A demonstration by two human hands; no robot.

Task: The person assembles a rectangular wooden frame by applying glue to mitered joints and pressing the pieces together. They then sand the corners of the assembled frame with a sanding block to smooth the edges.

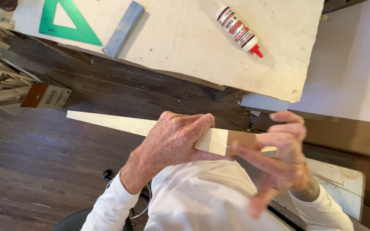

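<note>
My left hand (172, 143) is closed around a long, pale, tapering wooden strip (108, 122), holding it level over the dark floor in front of my chest. The strip's thin end points left. Its thicker end (219, 141) shows between my two hands. My right hand (279, 158) is blurred, with its fingers spread apart. Its fingertips are at the strip's right end, and I cannot tell whether they press on it. White sleeves cover both forearms.
A pale work board (185, 55) lies beyond the hands, carrying a white glue bottle with a red tip (238, 30), a grey-blue block (123, 29) and a green set square (65, 21). A box of wooden offcuts (43, 96) stands left. A white panel (352, 64) is right.
</note>
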